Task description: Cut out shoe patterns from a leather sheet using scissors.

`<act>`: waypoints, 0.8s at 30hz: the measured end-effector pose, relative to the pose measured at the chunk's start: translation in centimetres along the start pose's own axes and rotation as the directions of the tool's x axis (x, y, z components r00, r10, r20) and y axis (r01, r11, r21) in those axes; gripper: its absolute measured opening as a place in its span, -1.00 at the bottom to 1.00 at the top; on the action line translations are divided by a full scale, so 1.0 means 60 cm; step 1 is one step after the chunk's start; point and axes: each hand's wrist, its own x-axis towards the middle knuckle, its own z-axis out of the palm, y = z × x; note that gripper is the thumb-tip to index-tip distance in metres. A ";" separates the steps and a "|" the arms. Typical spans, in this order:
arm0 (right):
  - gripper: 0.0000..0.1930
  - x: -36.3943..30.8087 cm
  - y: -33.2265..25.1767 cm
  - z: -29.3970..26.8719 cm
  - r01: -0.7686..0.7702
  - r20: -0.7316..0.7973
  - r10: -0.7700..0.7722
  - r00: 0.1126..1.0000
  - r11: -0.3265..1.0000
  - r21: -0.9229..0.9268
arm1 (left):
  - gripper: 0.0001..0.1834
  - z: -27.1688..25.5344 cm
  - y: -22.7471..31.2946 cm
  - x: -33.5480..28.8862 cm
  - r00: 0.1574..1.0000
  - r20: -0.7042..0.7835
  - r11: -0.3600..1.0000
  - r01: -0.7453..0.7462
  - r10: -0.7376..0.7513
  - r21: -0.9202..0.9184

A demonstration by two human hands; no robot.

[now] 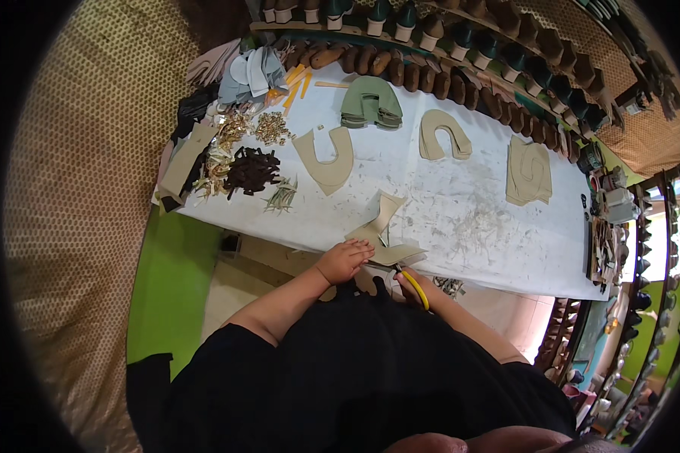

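At the table's near edge my left hand [345, 259] lies on a beige sheet piece [372, 232], its fingers over the sheet's left side. My right hand [414, 284] is closed round the yellow handle of a pair of scissors [415, 290]. The blades reach into the sheet, and flaps of it stand up on both sides of them. Farther off lie a beige U-shaped piece [332, 170], a stack of green U-shaped pieces [371, 98], and another beige U-shaped stack [434, 140].
The white-covered table [461, 249] holds dark brown strips [253, 171], gold-coloured bits [272, 128], green scraps [282, 196] and grey cut pieces [251, 75] at left. A beige stack [527, 170] lies at right. Rows of shoe lasts [431, 77] line the far edge; a patterned curtain [91, 189] hangs at left.
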 end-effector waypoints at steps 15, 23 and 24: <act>-0.38 -0.006 -0.031 -0.017 -0.040 -0.053 0.032 0.998 0.984 -0.171 | -0.71 0.001 -0.004 -0.001 1.000 -0.019 0.999 0.020 -0.021 -0.036; -0.36 -0.007 -0.038 -0.027 -0.039 -0.079 0.023 0.997 0.978 -0.206 | -0.73 0.000 -0.005 0.000 1.000 -0.012 0.999 0.028 -0.028 -0.038; -0.36 -0.007 -0.037 -0.026 -0.039 -0.078 0.024 0.997 0.978 -0.206 | -0.73 -0.001 -0.004 0.000 1.000 -0.011 0.999 0.028 -0.029 -0.038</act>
